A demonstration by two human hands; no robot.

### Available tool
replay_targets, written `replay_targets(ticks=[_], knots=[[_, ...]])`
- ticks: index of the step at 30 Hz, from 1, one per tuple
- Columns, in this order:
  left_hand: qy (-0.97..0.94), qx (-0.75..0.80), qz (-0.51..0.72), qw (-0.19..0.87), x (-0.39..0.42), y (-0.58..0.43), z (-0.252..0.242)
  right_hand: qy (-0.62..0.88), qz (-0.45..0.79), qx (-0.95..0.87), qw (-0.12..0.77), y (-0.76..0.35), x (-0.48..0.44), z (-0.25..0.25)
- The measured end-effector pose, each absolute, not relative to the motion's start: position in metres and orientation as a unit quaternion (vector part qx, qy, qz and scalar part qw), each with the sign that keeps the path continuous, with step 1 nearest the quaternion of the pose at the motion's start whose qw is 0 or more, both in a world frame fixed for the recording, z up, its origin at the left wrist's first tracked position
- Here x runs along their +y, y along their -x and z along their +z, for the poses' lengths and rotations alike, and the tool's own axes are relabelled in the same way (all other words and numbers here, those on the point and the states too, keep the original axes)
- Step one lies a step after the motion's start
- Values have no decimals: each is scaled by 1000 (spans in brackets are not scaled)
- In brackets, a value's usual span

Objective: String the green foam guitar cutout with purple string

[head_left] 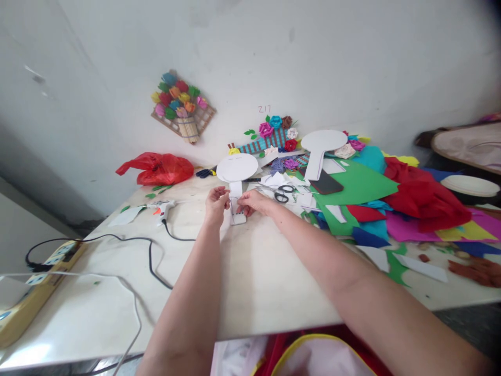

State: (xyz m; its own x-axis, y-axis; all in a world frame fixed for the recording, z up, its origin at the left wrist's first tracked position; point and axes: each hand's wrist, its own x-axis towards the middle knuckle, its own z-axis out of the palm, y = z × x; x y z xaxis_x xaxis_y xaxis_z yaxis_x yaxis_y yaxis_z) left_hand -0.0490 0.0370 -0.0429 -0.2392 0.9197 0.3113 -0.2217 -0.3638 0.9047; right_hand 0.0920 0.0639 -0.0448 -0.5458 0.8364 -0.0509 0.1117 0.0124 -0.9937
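Observation:
A white card cutout [237, 168] with an oval top and a long narrow stem lies on the table in front of me, its stem pointing towards me. My left hand [217, 205] is at the left edge of the stem, thumb and fingers pinched together. From the other side my right hand [251, 202] reaches over the stem with bent fingers closed on it. A thin dark line shows between the fingertips; whether it is drawn or a loose piece I cannot tell. Just right of my right hand lie black-handled scissors [281, 197] among white paper scraps [304, 200].
A glue gun [166, 210] with a black cord lies left, near a power strip [55, 266]. Behind are a red plastic bag [156, 168] and paper flowers [276, 122]. To the right are a second white cutout [324, 140], a phone [326, 184] and coloured sheets [364, 183].

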Motion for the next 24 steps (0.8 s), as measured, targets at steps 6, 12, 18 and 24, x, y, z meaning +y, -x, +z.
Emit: replay_targets(ticks=[6,12,18,24], knots=[[-474,361,707,382,34,50,-36,418,532,-663,320,-86,56,-39],[-514,355,684,376,29,43,-30,433,479,-696,314,-82,58,-41],[-548,340,655,394,26,38,-28,435,418,-738,303,-79,60,-44],[-564,348,626,410,26,35,-28,413,369,-785,277,-81,54,-38]])
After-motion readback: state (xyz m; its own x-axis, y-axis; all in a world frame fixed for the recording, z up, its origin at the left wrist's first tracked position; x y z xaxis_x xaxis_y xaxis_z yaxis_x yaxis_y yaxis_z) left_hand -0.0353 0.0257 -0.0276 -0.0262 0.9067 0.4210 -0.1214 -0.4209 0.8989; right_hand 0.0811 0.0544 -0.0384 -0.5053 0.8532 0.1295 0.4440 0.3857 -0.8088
